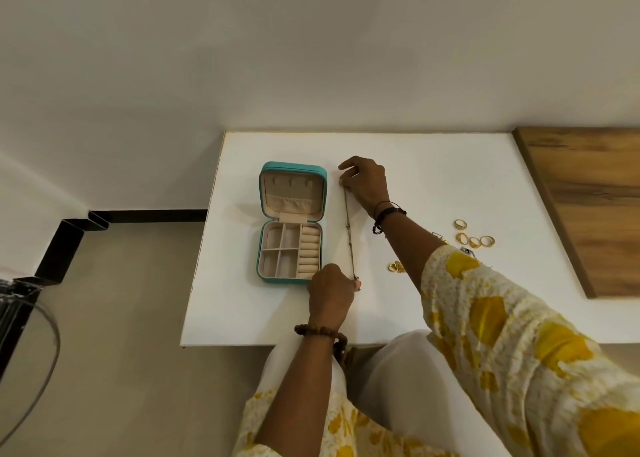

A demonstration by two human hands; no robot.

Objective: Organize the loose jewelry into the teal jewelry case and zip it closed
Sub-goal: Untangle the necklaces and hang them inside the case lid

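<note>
Necklace (349, 232) being stretched straight on white surface (433, 179) btwn 2 hands, just right of open teal jewelry case (291, 222).
Right hand (364, 182) is pinching chain's far end, left hand (331, 292) is pinching near end w/ pendant, so each grip is grasping the necklace. Case is lying flat, 1 of it, lid back, w/ 4 square compartments + 1 ring-roll column; nothing visible inside. To the right, 4 gold rings (474, 236) are sitting near each other; 1 gold piece (396, 267) is lying by right forearm. More bits are peeking from behind sleeve, can't tell what.
</note>
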